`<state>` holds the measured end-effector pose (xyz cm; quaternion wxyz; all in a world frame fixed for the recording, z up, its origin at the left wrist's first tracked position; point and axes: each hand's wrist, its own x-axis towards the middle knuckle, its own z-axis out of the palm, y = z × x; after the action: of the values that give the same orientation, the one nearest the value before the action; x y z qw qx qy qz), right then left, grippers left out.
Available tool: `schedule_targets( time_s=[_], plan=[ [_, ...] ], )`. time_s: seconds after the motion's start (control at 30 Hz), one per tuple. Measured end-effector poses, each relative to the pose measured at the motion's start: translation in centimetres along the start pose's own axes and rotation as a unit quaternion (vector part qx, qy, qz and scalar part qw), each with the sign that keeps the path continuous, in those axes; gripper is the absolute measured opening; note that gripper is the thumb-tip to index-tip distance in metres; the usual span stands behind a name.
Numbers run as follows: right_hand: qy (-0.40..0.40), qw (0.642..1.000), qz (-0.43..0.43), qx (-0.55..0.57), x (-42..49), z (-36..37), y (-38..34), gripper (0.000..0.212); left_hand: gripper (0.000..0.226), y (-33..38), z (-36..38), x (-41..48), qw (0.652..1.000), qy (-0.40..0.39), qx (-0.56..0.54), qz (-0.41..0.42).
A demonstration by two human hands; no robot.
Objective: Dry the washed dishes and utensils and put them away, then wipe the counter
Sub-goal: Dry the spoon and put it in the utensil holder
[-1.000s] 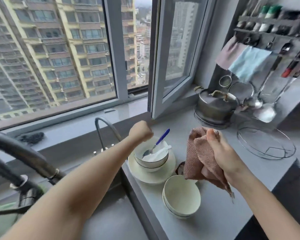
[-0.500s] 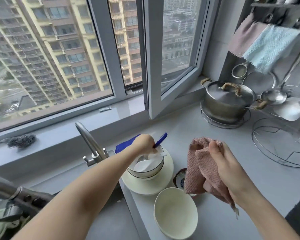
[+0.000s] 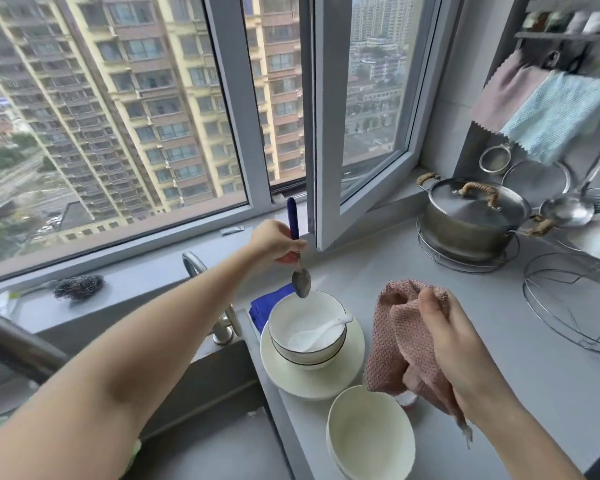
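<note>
left hand: fingers and thumb pinch the blue-handled spoon at the lower end of its handle, and the hand is raised above the counter. the spoon hangs close to upright, with the blue handle projecting above the fingers and the metal bowl pointing down. the spoon tip sits just above the far rim of the dark-rimmed bowl; contact with the rim cannot be determined. right hand: fingers curl around a bunched pink cloth, thumb pressed on top, held to the right of the dishes and apart from the spoon. the dark-rimmed bowl is the upper one of a nested pair standing on a cream plate at the counter edge beside the sink. a white ceramic spoon lies inside this bowl. a stack of cream bowls stands nearer the camera, just beside the plate. a blue cloth lies behind the plate, next to the faucet. a lidded pot stands on a wire trivet at the far right of the counter, with a wire rack to its right. a steel scourer rests on the window sill.
</note>
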<state>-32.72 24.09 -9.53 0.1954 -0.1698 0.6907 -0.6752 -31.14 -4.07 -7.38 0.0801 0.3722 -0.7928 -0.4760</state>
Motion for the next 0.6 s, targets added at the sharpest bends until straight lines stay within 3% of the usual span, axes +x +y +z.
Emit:
schedule_targets(
  time_s=[0.2, 0.27, 0.37, 0.47, 0.6],
  plan=[
    [-0.024, 0.998, 0.022, 0.059, -1.8, 6.1, -3.1, 0.042, 0.014, 1.2, -5.7, -9.5, 0.987, -0.02, -0.157, -0.019],
    [-0.099, 0.992, 0.03, 0.068, -3.1, 9.6, -4.0, 0.048, 0.014, 0.7, -7.1, -12.9, 0.979, -0.008, -0.203, -0.012],
    [-0.212, 0.974, 0.02, 0.082, -5.9, 15.7, -4.5, 0.023, 0.017, -0.8, -8.8, -17.2, 0.968, 0.049, -0.244, 0.005],
    [-0.234, 0.971, -0.035, 0.027, -8.5, 20.1, -4.3, 0.023, 0.015, -3.3, -11.8, -20.6, 0.954, 0.086, -0.285, -0.022],
    [-0.272, 0.956, -0.102, -0.04, -11.2, 23.2, -4.9, 0.023, 0.015, -7.1, -17.7, -24.9, 0.949, 0.035, -0.311, -0.048]
  ],
)
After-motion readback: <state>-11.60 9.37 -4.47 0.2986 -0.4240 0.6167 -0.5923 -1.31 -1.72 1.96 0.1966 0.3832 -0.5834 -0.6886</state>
